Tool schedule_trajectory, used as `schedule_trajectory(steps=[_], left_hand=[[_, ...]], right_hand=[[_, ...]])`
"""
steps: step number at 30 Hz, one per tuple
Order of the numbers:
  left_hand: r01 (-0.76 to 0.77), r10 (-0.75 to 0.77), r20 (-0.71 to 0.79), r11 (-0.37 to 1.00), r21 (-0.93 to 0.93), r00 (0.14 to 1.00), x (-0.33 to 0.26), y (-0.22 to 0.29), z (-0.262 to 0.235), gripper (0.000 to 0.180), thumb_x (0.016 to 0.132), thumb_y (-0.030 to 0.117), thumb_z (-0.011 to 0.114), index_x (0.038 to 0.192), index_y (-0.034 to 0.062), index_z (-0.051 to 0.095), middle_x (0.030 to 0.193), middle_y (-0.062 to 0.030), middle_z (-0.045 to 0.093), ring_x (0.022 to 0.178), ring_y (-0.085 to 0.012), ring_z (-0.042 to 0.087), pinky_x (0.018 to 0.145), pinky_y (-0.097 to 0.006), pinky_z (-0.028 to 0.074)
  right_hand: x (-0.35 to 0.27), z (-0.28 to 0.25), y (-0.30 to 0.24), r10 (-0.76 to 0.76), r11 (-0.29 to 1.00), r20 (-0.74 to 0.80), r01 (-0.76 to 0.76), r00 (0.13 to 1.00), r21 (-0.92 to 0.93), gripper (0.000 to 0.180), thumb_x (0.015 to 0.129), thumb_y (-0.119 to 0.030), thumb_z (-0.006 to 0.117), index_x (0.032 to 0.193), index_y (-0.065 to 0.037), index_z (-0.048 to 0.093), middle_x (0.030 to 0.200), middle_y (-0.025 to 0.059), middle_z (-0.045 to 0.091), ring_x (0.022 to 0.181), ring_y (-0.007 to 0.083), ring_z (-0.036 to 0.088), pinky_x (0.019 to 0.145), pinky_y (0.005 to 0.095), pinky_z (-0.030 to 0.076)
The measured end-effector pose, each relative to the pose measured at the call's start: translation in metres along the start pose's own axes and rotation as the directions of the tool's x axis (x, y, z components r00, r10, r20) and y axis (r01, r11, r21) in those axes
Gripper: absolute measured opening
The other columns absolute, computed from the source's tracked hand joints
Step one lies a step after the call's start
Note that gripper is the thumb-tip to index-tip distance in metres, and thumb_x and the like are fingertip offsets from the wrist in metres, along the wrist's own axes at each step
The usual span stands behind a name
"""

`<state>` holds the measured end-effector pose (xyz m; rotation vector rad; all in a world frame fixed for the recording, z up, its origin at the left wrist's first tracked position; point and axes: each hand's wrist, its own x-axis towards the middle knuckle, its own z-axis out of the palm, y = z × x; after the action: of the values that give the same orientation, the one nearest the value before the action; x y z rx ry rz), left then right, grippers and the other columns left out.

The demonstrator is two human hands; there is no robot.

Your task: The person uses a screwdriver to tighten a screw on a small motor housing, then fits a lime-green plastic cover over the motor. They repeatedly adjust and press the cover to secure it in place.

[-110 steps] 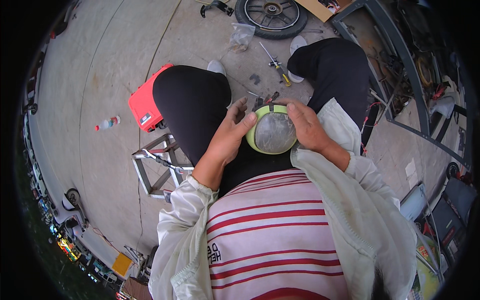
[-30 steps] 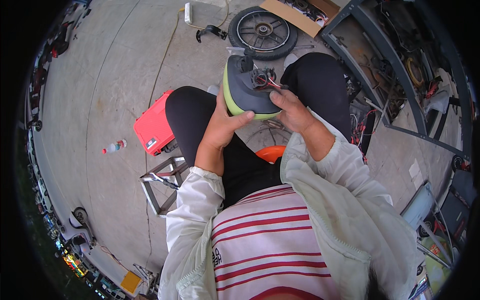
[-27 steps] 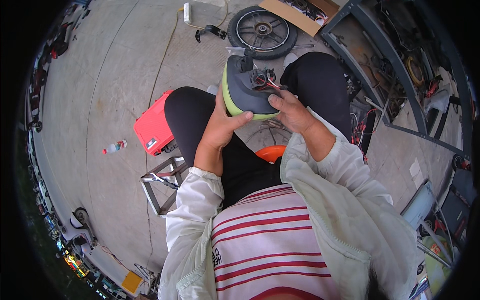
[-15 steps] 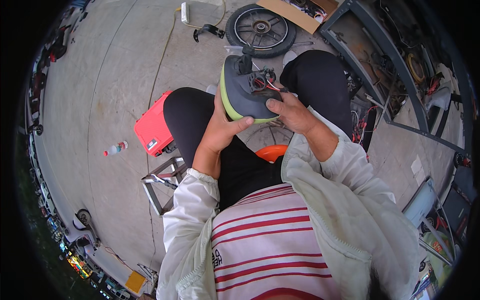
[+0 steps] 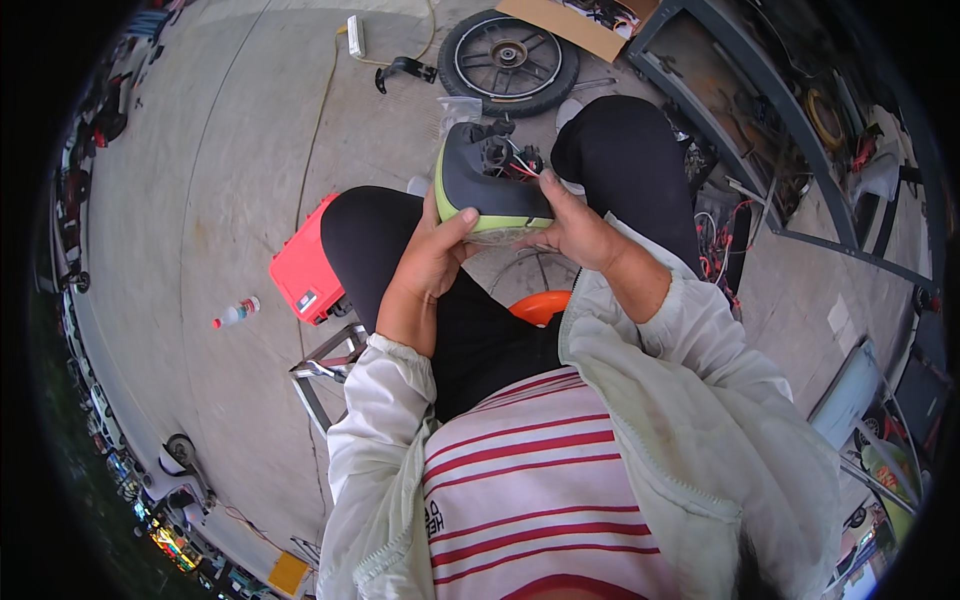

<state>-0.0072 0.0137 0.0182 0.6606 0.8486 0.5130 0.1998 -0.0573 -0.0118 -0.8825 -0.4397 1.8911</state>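
Between my knees I hold up a headlight (image 5: 490,202) with a dark grey shell, a lime-green rim and what looks like a clear lens underneath. Black fittings (image 5: 495,152) and red and white wires stick out of its far side. My left hand (image 5: 432,248) grips the left end, thumb on the green rim and the other fingers mostly hidden beneath. At the right end, my right hand (image 5: 583,228) is closed round the shell, its thumb near the wires. Below the headlight, an orange round thing (image 5: 540,306) shows between my legs.
A spoked wheel with tyre (image 5: 508,60) lies ahead, beside a cardboard box (image 5: 575,28) and a black bracket (image 5: 405,70). To the left are a red case (image 5: 305,265), a bottle (image 5: 237,312) and a metal frame (image 5: 325,375). A grey metal rack (image 5: 780,130) stands right.
Both hands have tipped the headlight, so its near, clear underside now shows and its fittings lean away. The view has shifted slightly.
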Motion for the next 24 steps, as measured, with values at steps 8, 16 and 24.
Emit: schedule_trajectory(steps=[8,16,24], left_hand=[[0.097,-0.1,-0.005,0.981,-0.169,0.995,0.008,-0.003,-0.018,0.078,0.092,0.065,0.056,0.143,0.0075,0.051,0.137,-0.021,0.06,0.123,-0.0411,0.061,0.096,-0.054,0.056],[0.037,0.022,0.134,0.906,-0.422,0.991,0.004,0.006,-0.019,0.092,0.084,0.075,0.057,0.149,0.0106,0.045,0.141,-0.0249,0.056,0.117,-0.0535,0.061,0.087,-0.061,0.06],[0.139,0.018,0.259,0.806,-0.575,0.966,-0.001,0.001,-0.03,0.093,0.086,0.085,0.039,0.149,0.0172,0.048,0.139,-0.0205,0.059,0.115,-0.0494,0.063,0.072,-0.062,0.06]], right_hand=[[-0.002,-0.005,0.001,-0.117,0.958,-0.038,0.103,0.992,-0.267,0.064,0.105,-0.053,0.049,0.142,-0.001,0.05,0.119,0.0103,0.062,0.106,0.0177,0.063,0.074,0.0312,0.056],[-0.002,0.001,-0.009,-0.444,0.827,-0.01,0.406,0.896,-0.39,0.056,0.096,-0.021,0.07,0.143,-0.001,0.048,0.121,0.0082,0.061,0.107,0.0144,0.059,0.09,0.0272,0.049],[-0.008,0.001,-0.036,-0.69,0.693,-0.095,0.616,0.718,-0.373,0.091,0.076,-0.022,0.089,0.149,-0.006,0.037,0.144,0.0131,0.041,0.123,0.02,0.052,0.1,0.0355,0.049]])
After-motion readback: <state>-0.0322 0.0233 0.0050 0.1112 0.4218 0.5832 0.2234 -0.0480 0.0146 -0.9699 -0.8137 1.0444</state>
